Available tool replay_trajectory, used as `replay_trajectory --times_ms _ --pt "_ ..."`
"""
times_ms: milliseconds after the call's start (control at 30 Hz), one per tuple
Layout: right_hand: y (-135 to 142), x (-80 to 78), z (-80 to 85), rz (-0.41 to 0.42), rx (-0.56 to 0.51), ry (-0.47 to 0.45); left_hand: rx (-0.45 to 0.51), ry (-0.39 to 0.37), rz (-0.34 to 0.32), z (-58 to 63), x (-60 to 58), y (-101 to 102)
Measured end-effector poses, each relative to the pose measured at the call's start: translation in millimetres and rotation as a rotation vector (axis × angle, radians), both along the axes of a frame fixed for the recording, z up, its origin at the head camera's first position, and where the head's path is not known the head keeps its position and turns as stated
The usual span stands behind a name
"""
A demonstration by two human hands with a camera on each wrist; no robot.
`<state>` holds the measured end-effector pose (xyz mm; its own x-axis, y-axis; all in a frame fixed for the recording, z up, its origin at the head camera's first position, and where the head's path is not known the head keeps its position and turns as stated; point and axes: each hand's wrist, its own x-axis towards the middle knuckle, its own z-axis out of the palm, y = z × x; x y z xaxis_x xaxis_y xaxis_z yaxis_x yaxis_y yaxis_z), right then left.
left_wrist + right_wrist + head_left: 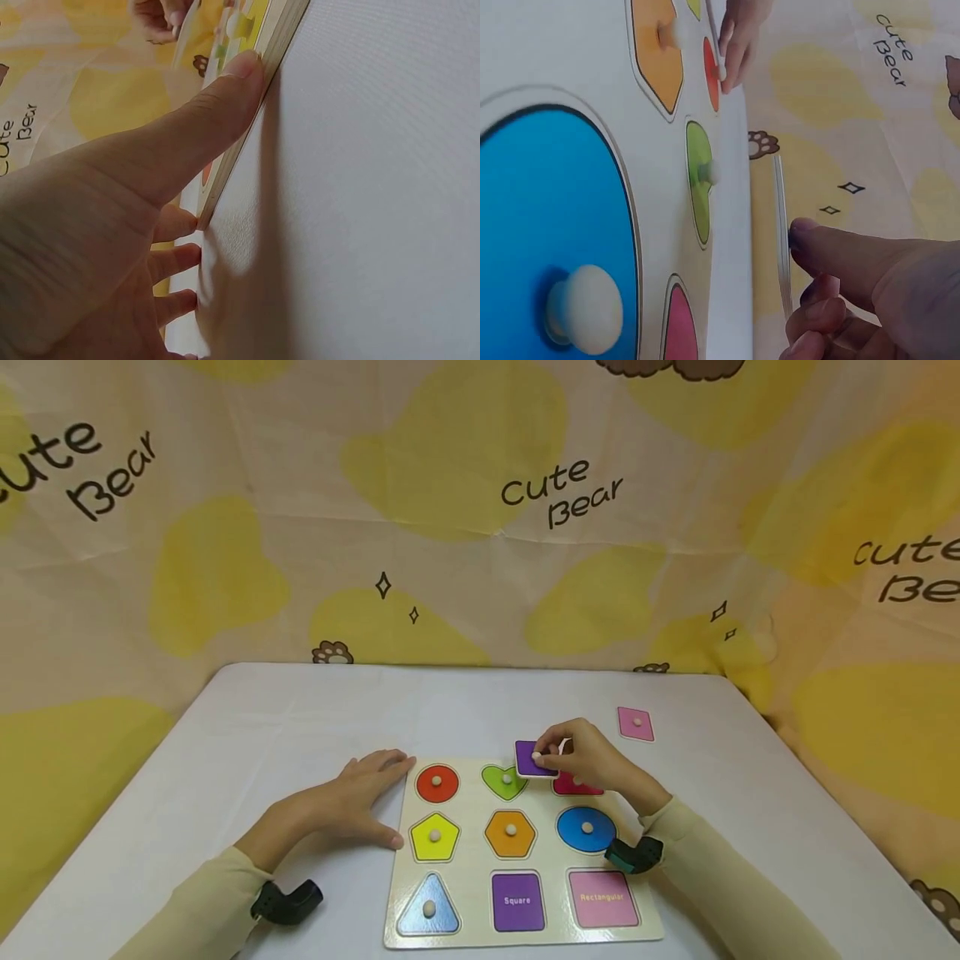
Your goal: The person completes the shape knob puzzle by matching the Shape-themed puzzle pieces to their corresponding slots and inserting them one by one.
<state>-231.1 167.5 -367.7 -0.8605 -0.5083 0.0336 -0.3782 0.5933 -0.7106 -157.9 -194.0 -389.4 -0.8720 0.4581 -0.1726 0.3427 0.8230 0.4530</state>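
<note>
My right hand (588, 756) pinches the knob of a purple square piece (527, 760) above the far edge of the shape puzzle board (468, 893). In the right wrist view the square piece (781, 225) shows edge-on, raised off the board. My left hand (348, 802) lies at the board's left edge, its thumb (225, 94) against the side and its other fingers spread near the far corner. In the board's near row, the purple slot marked Square (517, 902) and the pink slot marked Rectangular (602, 898) hold no piece.
Knobbed pieces sit in the board: a red circle (437, 783), green heart (502, 783), yellow pentagon (434, 838), orange hexagon (510, 835), blue oval (585, 828) and silver-blue triangle (428, 910). A pink piece (635, 724) lies on the white table (300, 710) at the back right.
</note>
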Motion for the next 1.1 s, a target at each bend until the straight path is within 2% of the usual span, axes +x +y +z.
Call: replay_trajectory --times_ms 200,467,733,900,1100 --pt "2.1 10.4 2.9 0.066 0.001 0.018 0.005 -0.008 0.009 -0.4 1.1 1.0" --pt "1.2 19.4 10.1 0.119 0.014 -0.006 0.009 -0.017 0.014 -0.1 2.3 1.0" --pt "3.9 23.2 17.6 0.163 -0.009 -0.014 -0.004 -0.008 0.008 1.9 -0.1 1.2" --pt "2.9 26.5 16.8 0.248 -0.046 -0.058 -0.011 -0.009 0.009 1.2 -1.3 1.2" --pt "-1.1 33.6 16.4 0.307 -0.082 -0.142 -0.015 -0.008 0.006 -0.1 -1.2 1.4"
